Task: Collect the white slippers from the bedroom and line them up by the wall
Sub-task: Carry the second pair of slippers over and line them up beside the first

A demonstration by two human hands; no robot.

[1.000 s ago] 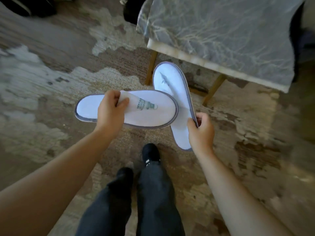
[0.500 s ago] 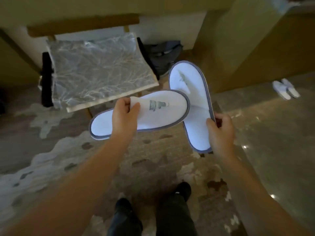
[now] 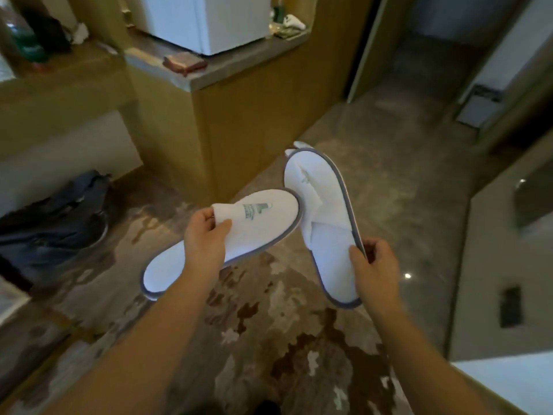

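Since earlier: swung away from the marbled bench toward the tan cabinet (image 3: 239,115) and the glossy passage floor (image 3: 389,175); both slippers carried along, grips unchanged.
Left slipper (image 3: 239,235): held in the air over the patterned carpet (image 3: 254,339), toe with green logo pointing right, heel hanging lower left.
Right slipper (image 3: 323,220): held in the air, toe pointing away, heel near the right wrist; toe just beside the other toe, touching or not cannot be told.
Handling: likely very light, soft towelling upper, thin floppy sole, grey edging; not fragile, hardly slippery; best taken at the upper's edge or the sole rim.
Left hand (image 3: 205,241): closed, thumb and fingers pinching the upper's open edge, forearm reaching forward.
Right hand (image 3: 374,265): closed, pinching the sole's right rim near the heel, thumb on top.
Floor beyond: something white peeking past the right toe, probably another slipper.
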